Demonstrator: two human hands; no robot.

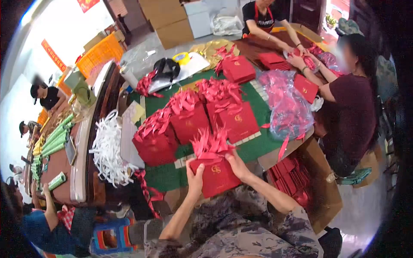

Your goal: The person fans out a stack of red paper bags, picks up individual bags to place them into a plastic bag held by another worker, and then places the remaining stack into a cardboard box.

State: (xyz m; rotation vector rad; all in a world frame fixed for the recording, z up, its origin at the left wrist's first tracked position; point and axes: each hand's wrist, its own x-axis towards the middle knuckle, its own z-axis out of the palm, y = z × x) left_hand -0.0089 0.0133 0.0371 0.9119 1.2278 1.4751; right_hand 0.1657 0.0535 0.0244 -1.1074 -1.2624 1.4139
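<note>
Between my two hands is a bundle of red gift bags (217, 178) with a gold print on the front one and red ribbons sticking up from the top. My left hand (195, 176) grips its left edge, thumb on the front face. On the upper right edge, my right hand (237, 165) is closed around the bundle; some of its fingers are hidden behind. Just beyond stand several stacks of similar red bags with ribbons piled on top, among them a left stack (157, 146), a middle stack (189, 122) and a right stack (234, 120).
A green mat (161, 178) covers the table. White paper strips (109, 150) hang at the left, and a plastic bag of red ribbons (286, 103) lies at the right. An open cardboard box (320, 185) holds flat red bags below. Co-workers sit across and at the right.
</note>
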